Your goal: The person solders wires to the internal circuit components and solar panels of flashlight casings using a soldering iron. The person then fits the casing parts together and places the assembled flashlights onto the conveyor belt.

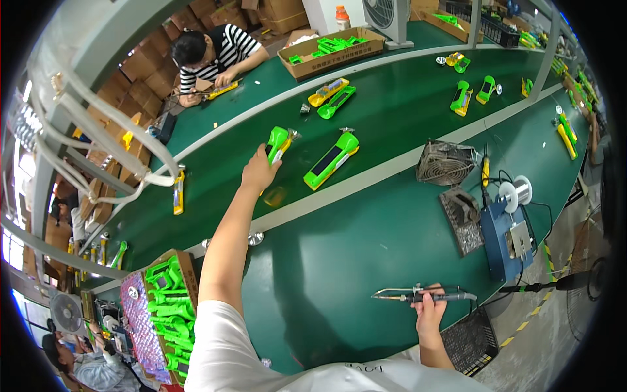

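My left hand (260,173) reaches out over the green belt, its fingers closed round a green-and-yellow flashlight (278,140) with a silver reflector at one end. Just right of it on the belt lies another flashlight (332,161) with a dark panel on its green face. My right hand (430,312) grips a soldering iron (416,296) above the green worktable (339,261). The iron's thin metal tip points left, with a narrow tube running alongside it, and its cable trails off to the right.
A blue soldering station (501,245) with a solder spool (516,193) stands at the right, near a small square fan (447,163) and a metal holder (461,219). Green shells fill a cardboard box (189,271) at left. Across the belt, a co-worker (219,55) handles a yellow part.
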`<state>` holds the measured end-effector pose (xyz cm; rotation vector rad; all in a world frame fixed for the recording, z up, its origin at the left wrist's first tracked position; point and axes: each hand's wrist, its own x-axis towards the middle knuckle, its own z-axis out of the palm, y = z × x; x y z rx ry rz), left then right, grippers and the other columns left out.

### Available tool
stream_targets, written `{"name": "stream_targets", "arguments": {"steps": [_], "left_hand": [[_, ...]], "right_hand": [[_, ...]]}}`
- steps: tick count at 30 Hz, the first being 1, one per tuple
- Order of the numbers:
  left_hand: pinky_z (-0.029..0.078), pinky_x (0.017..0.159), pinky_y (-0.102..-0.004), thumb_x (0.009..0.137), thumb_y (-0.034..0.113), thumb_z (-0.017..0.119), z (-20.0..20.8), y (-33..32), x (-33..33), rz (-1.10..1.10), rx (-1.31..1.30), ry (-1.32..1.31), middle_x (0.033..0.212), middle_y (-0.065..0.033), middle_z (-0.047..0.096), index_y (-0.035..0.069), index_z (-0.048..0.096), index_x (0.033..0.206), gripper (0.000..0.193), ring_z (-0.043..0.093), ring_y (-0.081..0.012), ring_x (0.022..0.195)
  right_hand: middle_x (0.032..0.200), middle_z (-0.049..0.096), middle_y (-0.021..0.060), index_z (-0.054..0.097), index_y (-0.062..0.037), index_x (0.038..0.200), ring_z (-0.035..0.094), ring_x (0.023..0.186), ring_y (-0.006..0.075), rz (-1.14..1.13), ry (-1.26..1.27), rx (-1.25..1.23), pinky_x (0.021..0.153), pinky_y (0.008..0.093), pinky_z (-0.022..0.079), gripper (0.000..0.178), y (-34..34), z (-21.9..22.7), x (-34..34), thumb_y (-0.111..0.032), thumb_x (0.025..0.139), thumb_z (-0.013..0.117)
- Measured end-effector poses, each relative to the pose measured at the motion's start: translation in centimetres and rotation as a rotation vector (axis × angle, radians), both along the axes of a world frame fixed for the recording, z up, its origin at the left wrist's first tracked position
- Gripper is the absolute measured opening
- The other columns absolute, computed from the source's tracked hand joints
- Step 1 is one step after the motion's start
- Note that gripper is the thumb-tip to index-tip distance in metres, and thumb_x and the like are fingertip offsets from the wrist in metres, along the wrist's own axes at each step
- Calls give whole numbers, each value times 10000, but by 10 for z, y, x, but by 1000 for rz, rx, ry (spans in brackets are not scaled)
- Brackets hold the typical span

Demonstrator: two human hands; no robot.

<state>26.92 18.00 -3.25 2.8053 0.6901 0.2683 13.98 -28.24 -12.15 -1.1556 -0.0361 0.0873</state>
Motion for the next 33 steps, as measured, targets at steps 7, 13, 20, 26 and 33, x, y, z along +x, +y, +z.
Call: {"name": "stream_targets", "arguments": {"steps": [7, 13, 20, 26, 33], "left_hand": [[416, 850, -412, 754, 359, 588, -37, 7, -1, -24, 72, 164, 1152, -166, 479, 40, 279, 1262, 675, 492, -299, 1044], [381, 900, -407, 683, 450, 638, -9, 6, -47, 51, 55, 308, 1204, -164, 444, 35, 235, 1306, 850, 453, -307, 1093], [384, 902, -385, 713, 441, 605, 53, -12, -157, 55, 105, 296, 1192, -156, 468, 62, 426, 1208, 648, 459, -302, 1091], [432, 828, -391, 651, 528, 630, 52, -49, -235, 371, 137, 610, 1052, -132, 561, 30, 531, 1027, 632, 533, -261, 1004], [465, 746, -379, 638, 376, 705, -28, -66, -272, 472, 107, 348, 968, -110, 565, 47, 457, 1028, 567, 566, -260, 913]], "right_hand": [[658, 426, 13, 465, -18, 826, 381, 461, 50, 37, 26, -42, 476, 209, 407, 93, 6, 12, 8, -105, 831, 498], [622, 406, -4, 452, -37, 817, 353, 456, 38, 51, 3, -52, 471, 216, 381, 110, 10, 11, 10, -139, 849, 478], [779, 446, 33, 455, -9, 839, 386, 476, 51, 53, -3, -62, 484, 204, 403, 92, 8, 3, 11, -97, 849, 483], [642, 463, 20, 463, -17, 831, 387, 472, 49, 64, -21, -64, 470, 190, 380, 95, 11, 8, 14, -106, 861, 477], [552, 416, -17, 478, -38, 829, 359, 450, 49, 90, -62, -102, 483, 201, 367, 120, 17, 7, 10, -149, 874, 468]]}}
